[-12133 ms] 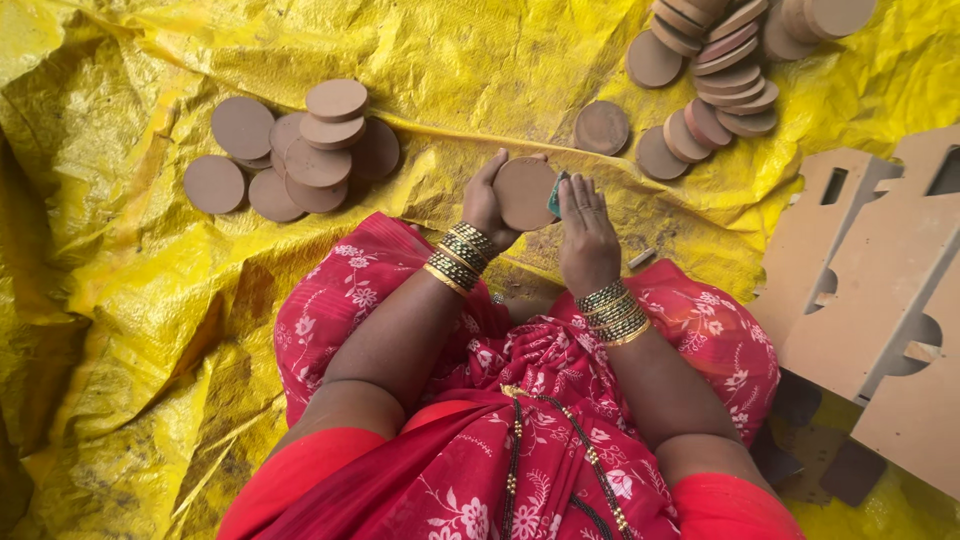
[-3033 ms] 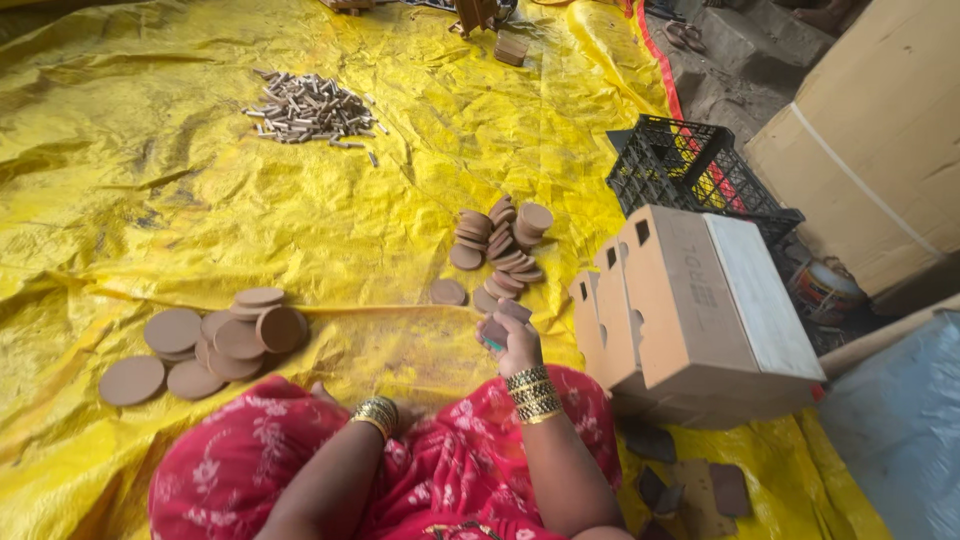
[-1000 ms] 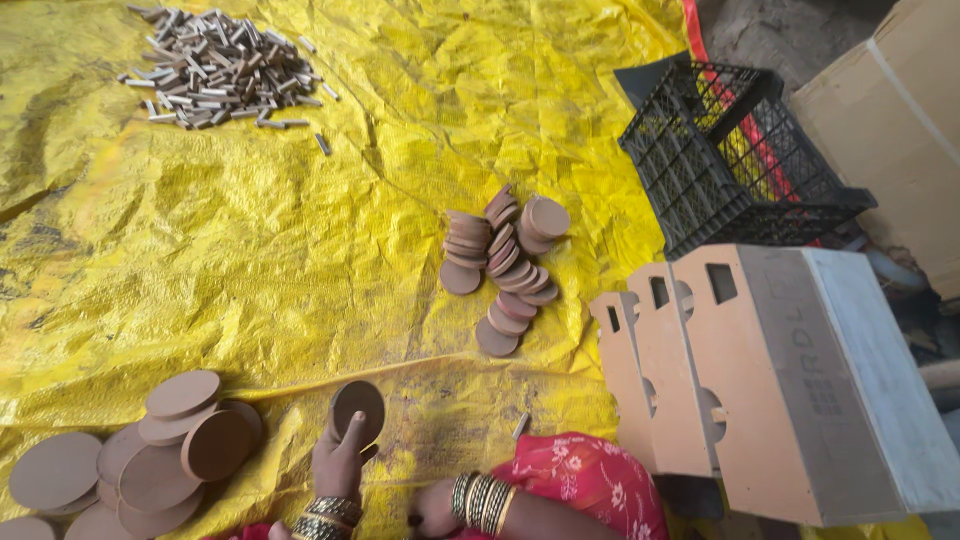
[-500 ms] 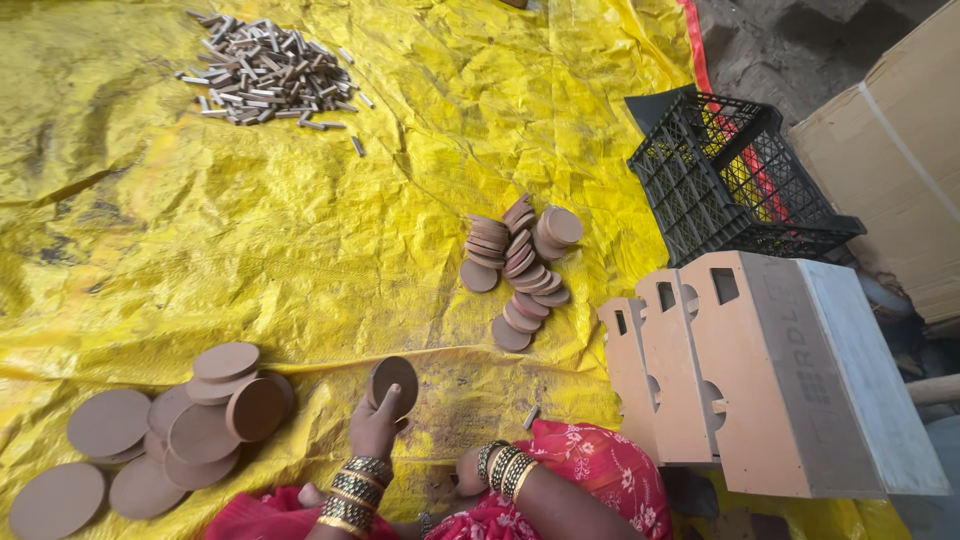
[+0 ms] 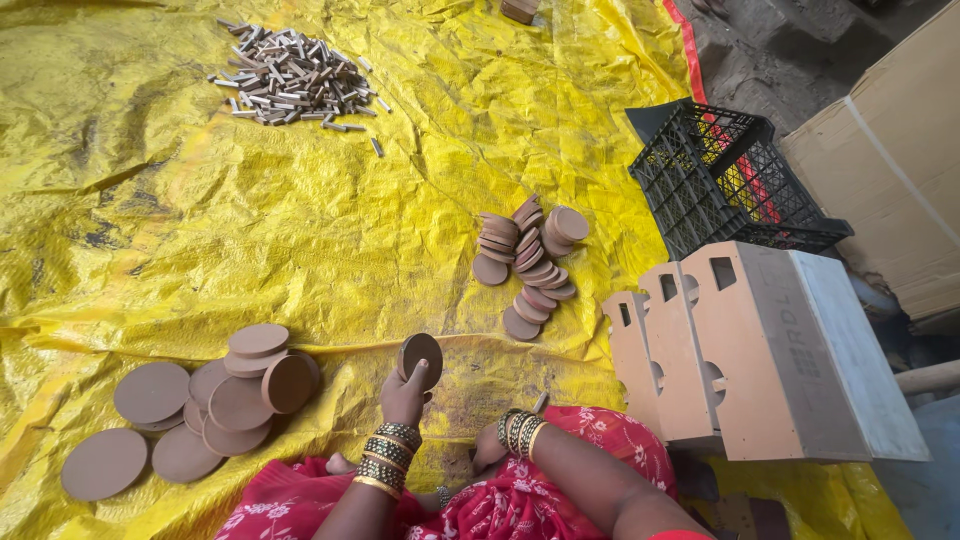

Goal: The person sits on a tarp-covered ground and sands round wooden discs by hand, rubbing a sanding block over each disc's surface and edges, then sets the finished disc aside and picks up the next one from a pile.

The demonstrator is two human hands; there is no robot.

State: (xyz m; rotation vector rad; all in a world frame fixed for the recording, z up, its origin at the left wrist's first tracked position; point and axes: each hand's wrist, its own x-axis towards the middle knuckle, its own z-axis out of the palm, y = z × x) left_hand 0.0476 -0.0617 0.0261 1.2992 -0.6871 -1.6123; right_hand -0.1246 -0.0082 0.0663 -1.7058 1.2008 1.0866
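Brown and flat, a small round fibreboard disc (image 5: 421, 358) is standing upright in my left hand (image 5: 404, 397), the fingers wrapping its lower edge just above the yellow plastic sheet (image 5: 300, 230). I am seeing stacked gold bangles (image 5: 385, 458) sitting on that wrist. My right hand (image 5: 490, 447) is resting low beside the red floral cloth (image 5: 560, 470) over my lap, mostly hidden behind its own bangles, so I cannot tell whether it is gripping anything. To the left of the held disc, a loose heap of larger brown round discs (image 5: 215, 395) is lying on the sheet, some overlapping, one leaning on edge. Further ahead and to the right, a pile of small brown discs (image 5: 528, 255) is spilling in a rough line. At the far edge a scatter of short pale wooden pegs (image 5: 290, 75) is lying. On my right, slotted brown board panels (image 5: 745, 345) are standing together, with a black plastic crate (image 5: 725, 175) behind them.
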